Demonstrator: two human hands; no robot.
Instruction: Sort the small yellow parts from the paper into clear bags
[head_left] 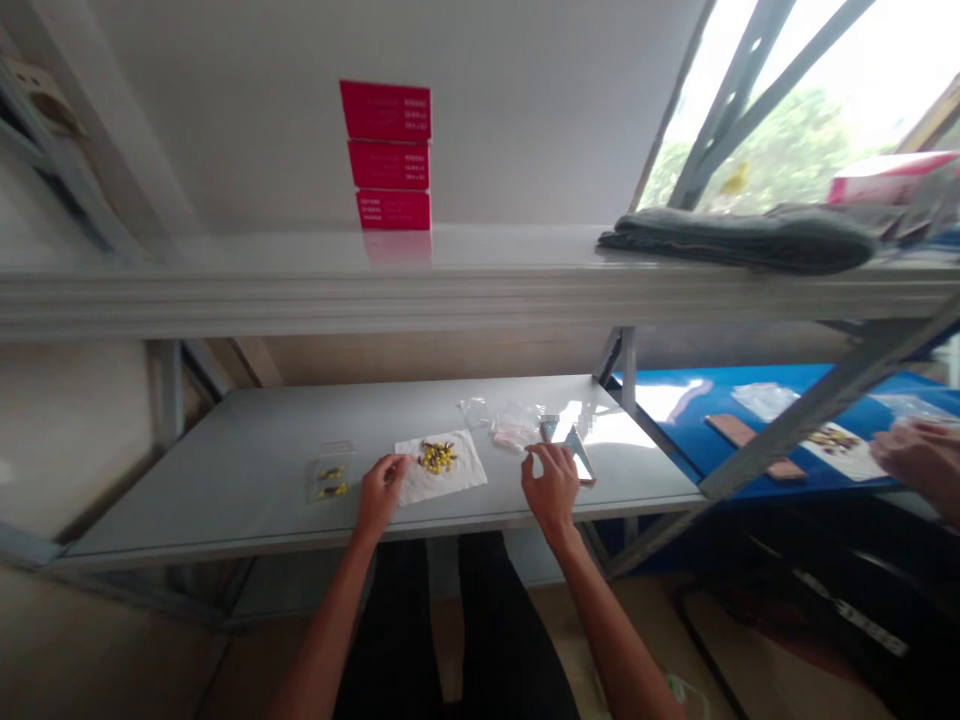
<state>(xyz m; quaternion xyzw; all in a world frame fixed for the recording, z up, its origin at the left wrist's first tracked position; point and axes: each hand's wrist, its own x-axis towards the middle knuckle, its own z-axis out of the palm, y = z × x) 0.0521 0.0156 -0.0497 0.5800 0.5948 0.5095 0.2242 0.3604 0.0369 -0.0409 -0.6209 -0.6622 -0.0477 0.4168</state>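
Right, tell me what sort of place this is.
Probably a small workshop or assembly station: a grey metal shelving unit serves as a bench, small yellow-and-dark parts lie on a white paper tissue, and a second person's hand works at a blue-topped bench alongside.

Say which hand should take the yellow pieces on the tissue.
Left, probably: the left hand is at the tissue, beside the yellow pieces; the right hand is farther off, by a triangular piece.
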